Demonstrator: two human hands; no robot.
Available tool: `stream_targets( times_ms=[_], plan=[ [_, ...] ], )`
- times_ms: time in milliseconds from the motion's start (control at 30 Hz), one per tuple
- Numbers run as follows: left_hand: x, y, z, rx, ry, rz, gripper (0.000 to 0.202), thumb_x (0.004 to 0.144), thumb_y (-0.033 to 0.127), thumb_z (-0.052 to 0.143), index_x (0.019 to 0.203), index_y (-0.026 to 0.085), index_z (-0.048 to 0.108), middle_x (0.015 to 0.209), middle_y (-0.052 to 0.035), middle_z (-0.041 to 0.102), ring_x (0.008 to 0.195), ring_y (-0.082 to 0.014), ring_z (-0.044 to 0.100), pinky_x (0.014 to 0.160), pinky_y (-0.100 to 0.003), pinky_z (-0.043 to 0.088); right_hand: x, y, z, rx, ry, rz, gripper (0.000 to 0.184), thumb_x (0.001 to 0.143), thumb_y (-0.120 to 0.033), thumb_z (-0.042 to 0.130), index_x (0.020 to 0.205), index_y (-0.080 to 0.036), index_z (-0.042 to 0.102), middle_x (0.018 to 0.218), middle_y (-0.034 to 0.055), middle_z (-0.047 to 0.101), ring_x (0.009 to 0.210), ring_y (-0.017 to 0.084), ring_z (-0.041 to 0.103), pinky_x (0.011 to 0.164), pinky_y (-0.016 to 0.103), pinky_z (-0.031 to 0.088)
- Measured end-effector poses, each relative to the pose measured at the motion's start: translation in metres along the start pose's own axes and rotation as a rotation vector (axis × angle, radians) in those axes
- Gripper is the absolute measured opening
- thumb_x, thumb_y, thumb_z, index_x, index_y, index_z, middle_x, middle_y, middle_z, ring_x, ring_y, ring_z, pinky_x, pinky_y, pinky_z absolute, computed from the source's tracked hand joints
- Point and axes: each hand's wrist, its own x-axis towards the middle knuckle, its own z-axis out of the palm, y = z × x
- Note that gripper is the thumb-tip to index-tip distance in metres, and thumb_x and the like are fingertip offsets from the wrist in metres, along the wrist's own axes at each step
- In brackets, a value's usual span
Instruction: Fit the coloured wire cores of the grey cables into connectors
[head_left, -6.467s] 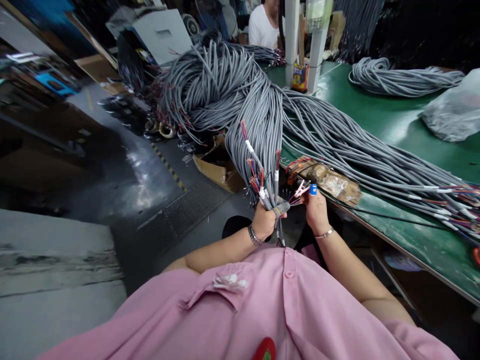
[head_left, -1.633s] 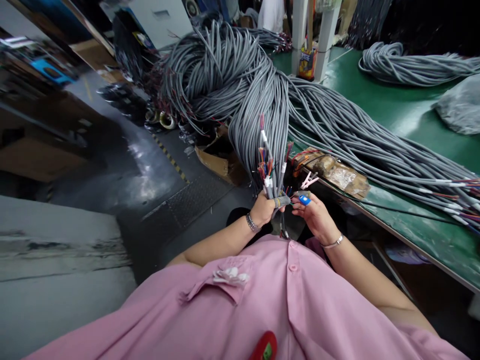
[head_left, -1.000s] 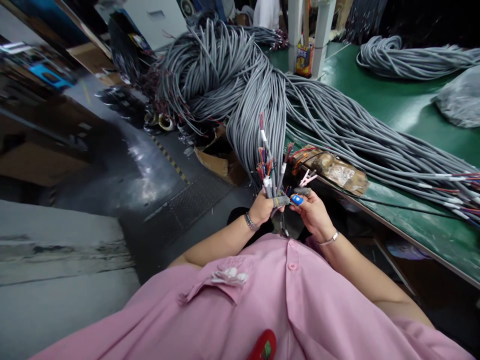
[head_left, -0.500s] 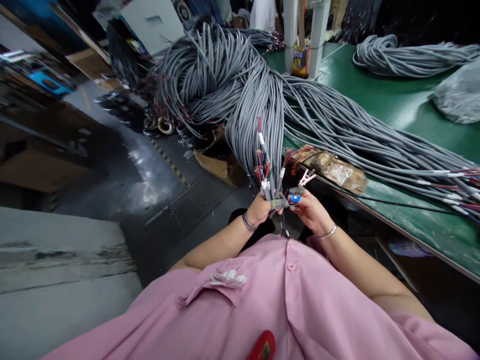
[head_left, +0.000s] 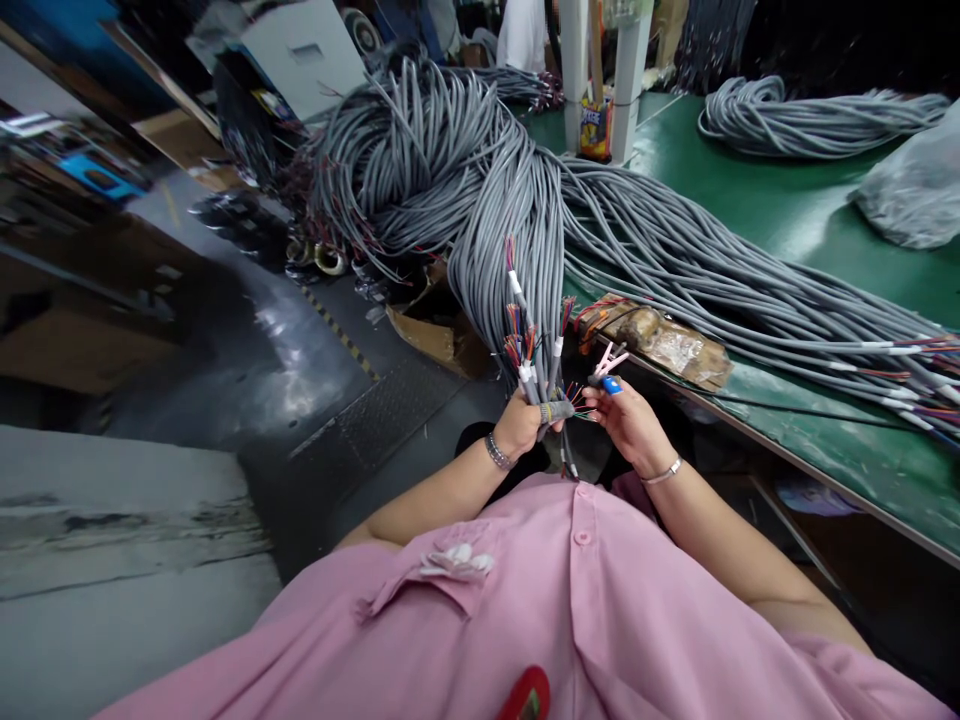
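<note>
My left hand [head_left: 517, 428] is closed around several grey cables [head_left: 553, 375], whose stripped ends show coloured wires and white sleeves. Its thumb wears a grey covering with a yellow band. Thin coloured wires [head_left: 580, 404] fan out beside that thumb, toward the other hand. Just right of them, my right hand [head_left: 631, 428] has its fingertips drawn together, with blue and dark wraps on its digits. Whatever lies between those fingertips is too small to make out. Behind them a pink clip-like thing [head_left: 611, 360] stands near the table edge.
A big heap of grey cables [head_left: 420, 150] hangs over the corner of the green table [head_left: 817, 200]. A brown taped block [head_left: 675, 345] lies at the table edge. An open carton [head_left: 427, 330] is on the floor below. One cable coil [head_left: 810, 118] and a plastic bag [head_left: 911, 190] lie farther back.
My right hand has moved slightly right, away from my left thumb, and the coloured wires between the hands now show spread out. My left hand keeps its hold on the cables.
</note>
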Motion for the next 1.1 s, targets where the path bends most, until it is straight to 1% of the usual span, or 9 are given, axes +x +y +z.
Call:
stream_targets(
  times_ms=[133, 200, 267, 333, 433, 567, 700, 900, 1100],
  plan=[
    [0.002, 0.007, 0.003, -0.007, -0.037, -0.043, 0.022, 0.058, 0.021, 0.080, 0.062, 0.012, 0.060, 0.047, 0.0017, 0.056, 0.038, -0.0083, 0.048, 0.040, -0.021, 0.035, 0.009, -0.004, -0.010, 0.010, 0.047, 0.052, 0.037, 0.085, -0.053, 0.058, 0.090, -0.018, 0.068, 0.082, 0.0052, 0.073, 0.064, 0.011, 0.063, 0.055, 0.022, 0.051],
    [0.004, 0.014, 0.005, -0.017, -0.075, -0.067, 0.020, 0.059, 0.020, 0.078, 0.060, 0.012, 0.060, 0.046, 0.0016, 0.055, 0.037, -0.0080, 0.047, 0.039, -0.021, 0.033, 0.014, -0.010, -0.010, -0.001, 0.021, 0.059, 0.043, 0.086, -0.058, 0.052, 0.090, -0.018, 0.068, 0.083, 0.0059, 0.072, 0.064, 0.011, 0.062, 0.054, 0.021, 0.051],
    [0.006, 0.022, 0.008, -0.023, -0.113, -0.094, 0.021, 0.059, 0.019, 0.077, 0.058, 0.011, 0.058, 0.044, 0.0016, 0.053, 0.036, -0.0075, 0.046, 0.039, -0.021, 0.032, 0.019, -0.018, -0.008, -0.015, -0.023, 0.043, 0.046, 0.086, -0.061, 0.051, 0.090, -0.018, 0.068, 0.085, 0.0062, 0.072, 0.064, 0.011, 0.062, 0.054, 0.021, 0.051],
    [0.009, 0.029, 0.012, -0.030, -0.136, -0.122, 0.022, 0.058, 0.020, 0.076, 0.055, 0.012, 0.056, 0.043, 0.0017, 0.052, 0.036, -0.0072, 0.046, 0.039, -0.020, 0.031, 0.023, -0.023, -0.004, -0.027, -0.060, 0.010, 0.046, 0.084, -0.062, 0.054, 0.089, -0.019, 0.067, 0.086, 0.0058, 0.072, 0.064, 0.011, 0.061, 0.055, 0.022, 0.051],
    [0.013, 0.033, 0.018, -0.023, -0.156, -0.146, 0.023, 0.057, 0.021, 0.076, 0.053, 0.012, 0.055, 0.042, 0.0015, 0.051, 0.036, -0.0069, 0.045, 0.039, -0.020, 0.031, 0.028, -0.025, -0.001, -0.018, -0.069, -0.048, 0.044, 0.080, -0.062, 0.060, 0.088, -0.019, 0.067, 0.086, 0.0050, 0.072, 0.064, 0.011, 0.061, 0.057, 0.023, 0.052],
    [0.018, 0.033, 0.026, 0.009, -0.171, -0.149, 0.024, 0.057, 0.021, 0.075, 0.051, 0.012, 0.054, 0.041, 0.0007, 0.051, 0.035, -0.0067, 0.044, 0.039, -0.021, 0.030, 0.030, -0.019, 0.002, 0.082, -0.045, -0.049, 0.043, 0.073, -0.060, 0.068, 0.086, -0.020, 0.067, 0.085, 0.0033, 0.072, 0.064, 0.012, 0.062, 0.056, 0.023, 0.052],
    [0.021, 0.031, 0.033, 0.018, -0.137, -0.132, 0.029, 0.058, 0.025, 0.076, 0.049, 0.013, 0.051, 0.039, 0.0018, 0.048, 0.035, -0.0066, 0.044, 0.040, -0.021, 0.030, 0.033, -0.014, 0.003, 0.165, 0.003, -0.039, 0.040, 0.068, -0.057, 0.075, 0.084, -0.021, 0.066, 0.082, 0.0002, 0.072, 0.063, 0.011, 0.062, 0.058, 0.024, 0.054],
    [0.022, 0.027, 0.030, 0.035, -0.108, -0.121, 0.031, 0.059, 0.026, 0.076, 0.049, 0.013, 0.050, 0.039, 0.0024, 0.047, 0.035, -0.0061, 0.044, 0.040, -0.021, 0.029, 0.037, -0.012, 0.006, 0.171, 0.036, -0.058, 0.038, 0.068, -0.055, 0.076, 0.083, -0.021, 0.067, 0.071, -0.0006, 0.070, 0.060, 0.011, 0.062, 0.057, 0.023, 0.053],
    [0.023, 0.024, 0.030, 0.045, -0.087, -0.138, 0.027, 0.057, 0.023, 0.075, 0.050, 0.013, 0.051, 0.040, 0.0022, 0.049, 0.035, -0.0064, 0.044, 0.040, -0.021, 0.029, 0.036, -0.012, 0.006, 0.224, 0.036, -0.027, 0.040, 0.067, -0.056, 0.076, 0.083, -0.020, 0.067, 0.079, 0.0002, 0.072, 0.061, 0.011, 0.062, 0.058, 0.024, 0.053]
  ],
)
